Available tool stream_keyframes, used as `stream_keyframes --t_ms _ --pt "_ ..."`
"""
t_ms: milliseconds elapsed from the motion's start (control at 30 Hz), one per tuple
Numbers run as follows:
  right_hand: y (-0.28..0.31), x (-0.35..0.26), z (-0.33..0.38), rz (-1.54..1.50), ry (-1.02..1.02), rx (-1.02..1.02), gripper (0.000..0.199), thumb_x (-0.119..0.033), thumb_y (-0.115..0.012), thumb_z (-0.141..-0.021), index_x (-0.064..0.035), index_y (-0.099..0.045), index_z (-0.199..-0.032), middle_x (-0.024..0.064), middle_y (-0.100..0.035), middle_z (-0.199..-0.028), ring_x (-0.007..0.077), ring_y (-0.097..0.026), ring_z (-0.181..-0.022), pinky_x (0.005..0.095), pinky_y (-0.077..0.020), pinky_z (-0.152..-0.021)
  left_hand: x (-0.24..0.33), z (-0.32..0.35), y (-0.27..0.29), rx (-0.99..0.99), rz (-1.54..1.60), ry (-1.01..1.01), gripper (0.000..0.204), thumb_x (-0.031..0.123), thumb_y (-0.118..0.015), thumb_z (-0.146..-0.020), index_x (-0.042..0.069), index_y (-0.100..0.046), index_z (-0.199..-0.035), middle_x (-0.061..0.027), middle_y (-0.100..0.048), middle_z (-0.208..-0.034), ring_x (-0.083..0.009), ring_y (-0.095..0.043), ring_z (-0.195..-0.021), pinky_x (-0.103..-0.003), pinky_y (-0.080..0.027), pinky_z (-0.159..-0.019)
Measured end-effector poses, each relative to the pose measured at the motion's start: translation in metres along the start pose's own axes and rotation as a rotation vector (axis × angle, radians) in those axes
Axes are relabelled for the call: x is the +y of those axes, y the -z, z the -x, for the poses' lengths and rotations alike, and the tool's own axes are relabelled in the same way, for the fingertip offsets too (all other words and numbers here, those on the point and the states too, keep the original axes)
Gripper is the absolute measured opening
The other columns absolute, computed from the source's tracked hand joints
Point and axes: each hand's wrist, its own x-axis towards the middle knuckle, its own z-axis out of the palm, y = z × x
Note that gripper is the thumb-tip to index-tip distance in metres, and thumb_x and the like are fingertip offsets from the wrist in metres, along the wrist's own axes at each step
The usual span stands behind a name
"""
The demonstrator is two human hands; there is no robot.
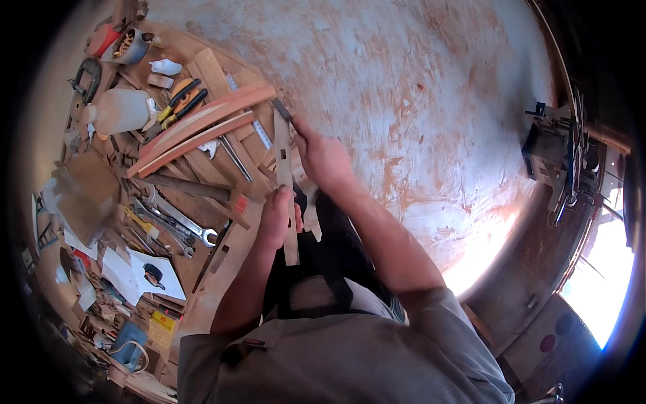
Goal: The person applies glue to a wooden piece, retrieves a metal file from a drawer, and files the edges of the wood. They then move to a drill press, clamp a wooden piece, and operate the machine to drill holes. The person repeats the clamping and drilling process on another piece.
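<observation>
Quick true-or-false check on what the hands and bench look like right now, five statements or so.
1. Both hands hold one narrow wooden strip. True: the left hand grips its lower part, the right hand its upper part.
2. The strip lies flat on the bench. False: it is held up, in front of the bench edge.
3. Wrenches lie on the bench left of the left hand. True.
4. The curved wooden strips are in the right hand. False: they rest on the bench.
5. A white plastic jug lies on the bench. True.

Bright daylight from lower right (glare), dark fisheye edges w/ blur
</observation>
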Motion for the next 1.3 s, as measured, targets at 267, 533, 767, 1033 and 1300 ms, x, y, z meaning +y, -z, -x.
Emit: stream_keyframes --t_ms 267,533,767,1033,1300 --pt "0.006 -0.002 0.018 -0.028 -0.058 -0.016 0.037 -0.024 -0.047 -0.093 -0.0149 -0.049 -0.128 0.0246 -0.063 -0.076 0.0438 -0.061 -0.073 0.0522 -0.0491 -0.064 -0.009 0.005 0.004 -0.020 0.002 0.012 0.042 0.042 -0.041 -0.095 0.001 -0.045 -0.097 -0.0080 -0.050 -0.062 -0.0192 -0.050 -0.041 -0.032 -0.043 -0.039" --pt "0.007 -0.001 0.017 -0.044 -0.082 -0.030 0.036 -0.023 -0.047 -0.093 -0.0141 -0.050 -0.128 0.0260 -0.064 -0.089 0.0434 -0.062 -0.083 0.0504 -0.0501 -0.073 0.003 0.003 -0.005 0.084 -0.016 -0.018 0.037 0.040 -0.042 -0.095 0.003 -0.043 -0.099 -0.0087 -0.049 -0.073 -0.0191 -0.051 -0.041 -0.033 -0.045 -0.038" --pt "0.027 0.028 0.007 -0.427 0.055 0.239 0.038 -0.019 -0.050 -0.092 -0.0074 -0.049 -0.128 0.0221 -0.061 -0.111 0.0396 -0.058 -0.103 0.0402 -0.0485 -0.086 0.004 0.010 0.013 -0.088 0.244 0.104 0.042 0.042 -0.037 -0.098 0.003 -0.051 -0.106 -0.0081 -0.056 -0.078 -0.0206 -0.060 -0.060 -0.034 -0.050 -0.049" --pt "0.034 0.000 0.063 -0.393 -0.239 -0.046 0.039 -0.017 -0.049 -0.094 -0.0028 -0.050 -0.131 0.0164 -0.056 -0.127 0.0293 -0.052 -0.121 0.0328 -0.0422 -0.098 0.010 0.010 0.018 -0.210 0.328 0.170 0.052 0.049 -0.036 -0.096 0.004 -0.052 -0.117 -0.0072 -0.054 -0.066 -0.0195 -0.054 -0.046 -0.032 -0.045 -0.041" --pt "-0.009 0.012 0.063 -0.346 0.033 0.026 0.036 -0.019 -0.050 -0.093 -0.0085 -0.051 -0.127 0.0252 -0.064 -0.089 0.0412 -0.062 -0.084 0.0471 -0.0505 -0.073 0.007 0.006 0.012 -0.094 0.220 0.206 0.055 0.056 -0.037 -0.093 0.004 -0.052 -0.102 -0.0059 -0.050 -0.056 -0.0185 -0.049 -0.038 -0.032 -0.041 -0.037"
